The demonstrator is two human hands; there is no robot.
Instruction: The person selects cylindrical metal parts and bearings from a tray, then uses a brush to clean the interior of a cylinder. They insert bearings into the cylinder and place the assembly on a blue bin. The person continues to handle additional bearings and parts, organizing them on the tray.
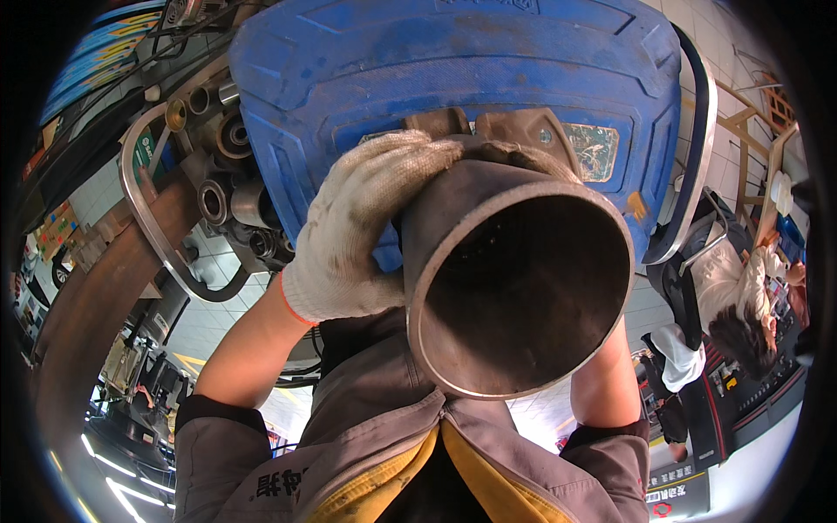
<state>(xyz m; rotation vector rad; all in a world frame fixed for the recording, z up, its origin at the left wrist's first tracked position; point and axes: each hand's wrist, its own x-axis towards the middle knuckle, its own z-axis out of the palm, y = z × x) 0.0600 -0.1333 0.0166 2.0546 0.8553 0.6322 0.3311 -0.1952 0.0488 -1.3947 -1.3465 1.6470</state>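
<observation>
While much of the grip is out of sight, the left hand [357, 218], in a soiled white knit glove, plainly grasps the left side of a wide, dark metal cylinder [436, 253], fingers over its far side and thumb low on the near side. The cylinder sits in front of the person's chest, its open mouth tilted up and near; the inside falls into shadow, so its bottom is hard to make out. Of the right hand [536, 159] only what looks like a dirty strip of glove shows past the cylinder's far side, and I cannot tell how its fingers close.

Beyond is a blue plastic top [453, 61], cut off at its far edge. Two brown metal pieces [534, 126] lie on it, their near ends hidden. Whether the cylinder touches that top, I can't see. Round metal parts [251, 207] crowd together on the left, partly overlapping, inside a curved metal handle [131, 174]. Far to the right, a co-worker in a pale top [728, 279] is too small and bent by the lens to read clearly.
</observation>
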